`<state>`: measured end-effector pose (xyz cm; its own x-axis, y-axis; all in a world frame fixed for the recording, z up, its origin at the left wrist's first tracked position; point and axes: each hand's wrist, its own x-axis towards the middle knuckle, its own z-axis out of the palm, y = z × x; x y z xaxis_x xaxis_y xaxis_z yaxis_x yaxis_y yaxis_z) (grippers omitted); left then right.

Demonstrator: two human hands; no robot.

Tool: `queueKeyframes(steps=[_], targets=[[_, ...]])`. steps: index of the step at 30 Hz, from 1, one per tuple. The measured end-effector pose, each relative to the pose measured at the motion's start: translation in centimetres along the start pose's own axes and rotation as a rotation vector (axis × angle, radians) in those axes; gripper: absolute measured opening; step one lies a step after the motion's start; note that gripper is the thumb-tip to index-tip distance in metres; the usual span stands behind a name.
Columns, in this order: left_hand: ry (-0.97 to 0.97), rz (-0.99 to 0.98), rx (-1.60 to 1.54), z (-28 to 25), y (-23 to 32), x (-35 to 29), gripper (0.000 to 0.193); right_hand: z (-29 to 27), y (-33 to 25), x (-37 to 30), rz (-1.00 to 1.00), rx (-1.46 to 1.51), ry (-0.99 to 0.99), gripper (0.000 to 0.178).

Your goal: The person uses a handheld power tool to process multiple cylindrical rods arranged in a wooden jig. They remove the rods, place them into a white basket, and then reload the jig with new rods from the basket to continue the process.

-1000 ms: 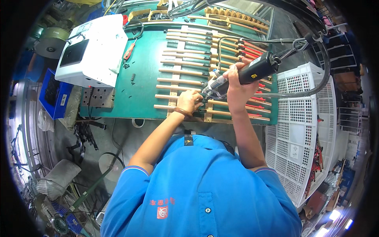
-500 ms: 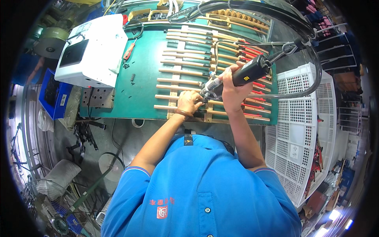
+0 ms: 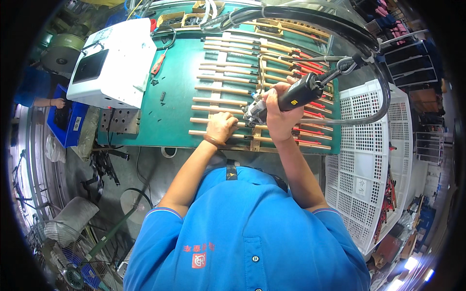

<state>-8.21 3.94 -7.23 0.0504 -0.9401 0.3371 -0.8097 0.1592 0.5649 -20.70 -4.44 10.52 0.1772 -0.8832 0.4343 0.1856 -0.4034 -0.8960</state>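
Note:
My right hand (image 3: 283, 110) is wrapped round a black power screwdriver (image 3: 302, 92) that hangs from a cable and hose. Its metal head tilts down to the left, over the near wooden rods. My left hand (image 3: 222, 127) is closed over one of the nearest wooden rods (image 3: 198, 121), just left of the tool head; its fingertips are partly hidden. Several such rods lie side by side on pale crosswise strips (image 3: 213, 99), with black fittings at mid-length and red parts (image 3: 318, 132) at their right ends.
A green table (image 3: 177, 111) carries a white machine (image 3: 116, 63) and a red-handled screwdriver (image 3: 158, 63) among small black pieces. A blue bin (image 3: 73, 127) stands left, with another person's hand (image 3: 58, 103) at it. White perforated crates (image 3: 357, 169) stand right; a thick hose (image 3: 390, 82) arches overhead.
My left hand has shifted left along the rods, away from the tool head. The power screwdriver and my right hand have moved slightly left and down. Another person's hand has appeared at the blue bin.

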Motion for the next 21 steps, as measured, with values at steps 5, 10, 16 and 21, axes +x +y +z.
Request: queueKeyframes(steps=[5,10,16,21], targets=[[0.002,0.023,0.035,-0.7,-0.2,-0.1,0.02,-0.2,1.0,0.4,-0.062,-0.064,-0.034,0.044],[-0.005,0.003,-0.006,-0.6,-0.3,-0.1,0.021,1.1,0.0,-0.4,0.001,0.133,0.034,0.032],[-0.016,-0.02,0.045,-0.3,-0.5,-0.4,0.019,1.4,0.3,-1.8,-0.028,0.192,0.009,0.032],[-0.064,-0.054,0.091,0.0,-0.9,-0.2,0.02,1.6,1.1,-2.2,-0.027,0.182,-0.058,0.013]])
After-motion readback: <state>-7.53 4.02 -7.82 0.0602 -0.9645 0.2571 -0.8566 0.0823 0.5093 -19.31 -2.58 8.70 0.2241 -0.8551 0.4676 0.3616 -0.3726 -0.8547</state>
